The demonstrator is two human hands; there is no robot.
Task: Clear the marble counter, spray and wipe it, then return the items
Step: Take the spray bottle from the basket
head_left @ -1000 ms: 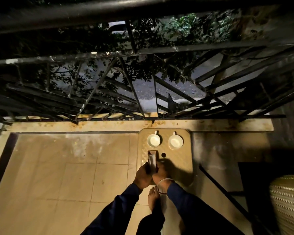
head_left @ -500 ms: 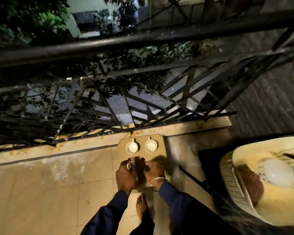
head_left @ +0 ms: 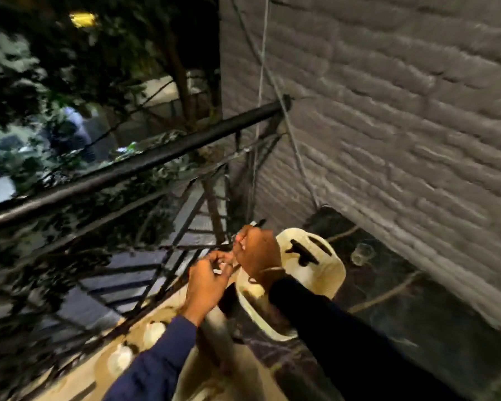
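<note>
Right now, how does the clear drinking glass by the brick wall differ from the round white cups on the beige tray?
The clear glass is see-through; the white cups are opaque. The glass stands on the dark veined marble counter near the brick wall; the cups sit on the beige tray beside the railing. Both are small round vessels.

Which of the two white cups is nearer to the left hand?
The upper cup, close to the left hand; the lower cup sits farther down-left.

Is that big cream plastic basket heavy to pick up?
Probably light: the cream plastic basket has slots cut through it. It looks stiff, holding its rounded shape. Being wide, it would likely slide, not tip.
</note>
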